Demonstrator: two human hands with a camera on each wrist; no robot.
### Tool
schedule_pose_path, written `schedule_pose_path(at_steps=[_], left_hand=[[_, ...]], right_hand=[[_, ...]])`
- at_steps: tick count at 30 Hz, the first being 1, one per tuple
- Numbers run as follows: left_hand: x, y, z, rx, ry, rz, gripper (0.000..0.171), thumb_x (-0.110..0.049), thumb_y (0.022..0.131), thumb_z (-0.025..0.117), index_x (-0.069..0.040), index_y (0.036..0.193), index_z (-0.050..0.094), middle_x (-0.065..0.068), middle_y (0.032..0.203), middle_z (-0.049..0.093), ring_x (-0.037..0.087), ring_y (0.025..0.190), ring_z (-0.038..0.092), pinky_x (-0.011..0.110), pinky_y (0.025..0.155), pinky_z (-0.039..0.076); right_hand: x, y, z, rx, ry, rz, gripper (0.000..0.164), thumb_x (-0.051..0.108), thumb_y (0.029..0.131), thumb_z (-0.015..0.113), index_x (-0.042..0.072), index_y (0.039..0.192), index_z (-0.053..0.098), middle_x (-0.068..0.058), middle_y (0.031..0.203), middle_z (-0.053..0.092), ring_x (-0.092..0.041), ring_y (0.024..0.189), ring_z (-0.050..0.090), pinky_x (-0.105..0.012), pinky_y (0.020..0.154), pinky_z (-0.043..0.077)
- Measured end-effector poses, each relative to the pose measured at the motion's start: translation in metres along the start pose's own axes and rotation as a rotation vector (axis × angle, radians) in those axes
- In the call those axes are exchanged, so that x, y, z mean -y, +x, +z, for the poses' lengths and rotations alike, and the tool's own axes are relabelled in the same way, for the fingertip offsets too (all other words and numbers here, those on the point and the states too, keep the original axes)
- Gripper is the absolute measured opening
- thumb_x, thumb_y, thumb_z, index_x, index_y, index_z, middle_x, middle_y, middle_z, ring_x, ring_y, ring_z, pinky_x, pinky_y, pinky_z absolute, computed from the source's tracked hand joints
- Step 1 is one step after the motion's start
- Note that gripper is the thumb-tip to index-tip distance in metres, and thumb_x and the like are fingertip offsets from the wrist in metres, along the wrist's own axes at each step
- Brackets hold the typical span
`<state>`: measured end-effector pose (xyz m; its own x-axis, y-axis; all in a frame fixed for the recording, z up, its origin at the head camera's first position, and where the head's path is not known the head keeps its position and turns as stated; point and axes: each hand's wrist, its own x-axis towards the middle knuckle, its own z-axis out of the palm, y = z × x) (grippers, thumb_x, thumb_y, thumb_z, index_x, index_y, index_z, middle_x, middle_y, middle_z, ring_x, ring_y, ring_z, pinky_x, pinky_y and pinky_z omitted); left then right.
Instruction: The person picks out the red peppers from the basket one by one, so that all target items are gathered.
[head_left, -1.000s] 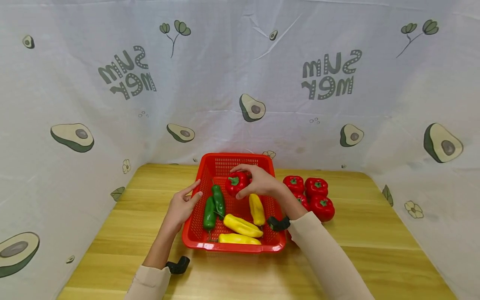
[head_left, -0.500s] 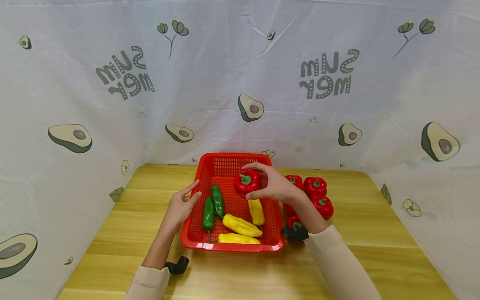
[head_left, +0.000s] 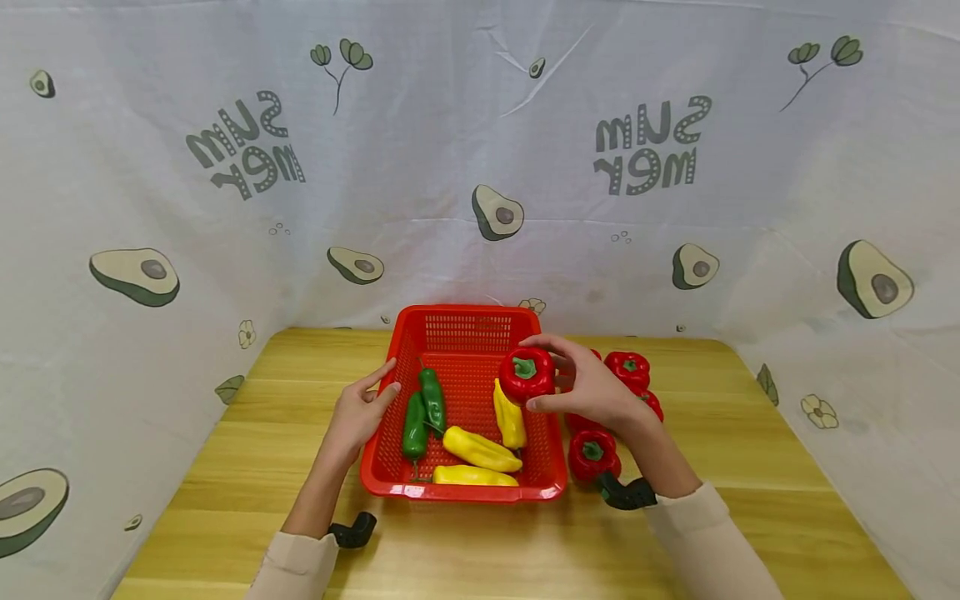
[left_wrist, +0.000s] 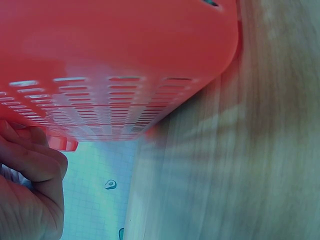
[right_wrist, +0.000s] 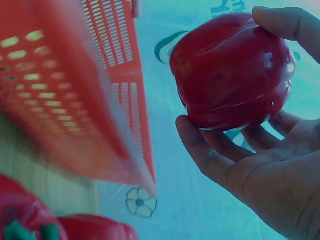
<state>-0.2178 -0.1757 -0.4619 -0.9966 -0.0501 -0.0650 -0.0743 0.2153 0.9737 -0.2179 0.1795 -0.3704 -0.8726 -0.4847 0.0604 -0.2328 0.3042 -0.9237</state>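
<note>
A red bell pepper [head_left: 527, 375] with a green stem is in my right hand [head_left: 600, 390], thumb on one side and fingers on the other. It hovers over the right side of a red plastic basket [head_left: 463, 493]; in the right wrist view the held pepper [right_wrist: 232, 72] appears beside the basket wall. At the basket's left rim, my left hand [head_left: 357, 418] holds the edge with thumb and fingers. Inside lie long green peppers [head_left: 415, 427] on the left and long yellow peppers [head_left: 482, 450] toward the front and right.
Several more red bell peppers [head_left: 593, 455] stand right of the basket on the wooden table [head_left: 720, 467], partly hidden by my right hand and forearm. A white curtain [head_left: 420, 150] with avocado prints hangs behind and at both sides.
My right hand has carried the red bell pepper rightward from above the basket's middle to near its right rim. The left hand stays at the left rim.
</note>
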Motion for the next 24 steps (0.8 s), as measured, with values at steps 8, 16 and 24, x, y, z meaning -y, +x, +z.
schedule_pose_path(at_steps=[8, 16, 24], left_hand=[[0.000, 0.000, -0.001, 0.004, 0.002, 0.007, 0.052, -0.026, 0.103, 0.065, -0.030, 0.153, 0.052, 0.011, 0.066, 0.065, 0.027, 0.068, 0.074, 0.037, 0.062, 0.064], [0.001, 0.000, -0.003, 0.001, 0.002, -0.004, 0.052, -0.028, 0.103, 0.066, -0.032, 0.153, 0.052, 0.009, 0.065, 0.064, 0.025, 0.067, 0.074, 0.037, 0.063, 0.064], [0.000, 0.000, -0.002, -0.001, 0.005, -0.007, 0.052, -0.026, 0.103, 0.065, -0.032, 0.153, 0.051, 0.009, 0.066, 0.064, 0.026, 0.068, 0.074, 0.037, 0.063, 0.064]], right_hand=[[-0.016, -0.019, -0.016, -0.052, 0.038, -0.028, 0.078, 0.012, 0.079, 0.087, 0.016, 0.147, 0.049, -0.015, 0.141, 0.058, -0.031, 0.122, 0.064, -0.038, 0.091, 0.062], [-0.028, -0.037, -0.032, -0.113, 0.015, -0.065, 0.073, 0.005, 0.080, 0.082, 0.007, 0.143, 0.045, -0.015, 0.138, 0.055, -0.011, 0.117, 0.064, -0.025, 0.093, 0.058], [-0.039, -0.065, -0.049, -0.151, 0.008, -0.084, 0.064, 0.001, 0.084, 0.079, 0.001, 0.140, 0.047, -0.001, 0.132, 0.057, -0.009, 0.116, 0.063, -0.023, 0.092, 0.058]])
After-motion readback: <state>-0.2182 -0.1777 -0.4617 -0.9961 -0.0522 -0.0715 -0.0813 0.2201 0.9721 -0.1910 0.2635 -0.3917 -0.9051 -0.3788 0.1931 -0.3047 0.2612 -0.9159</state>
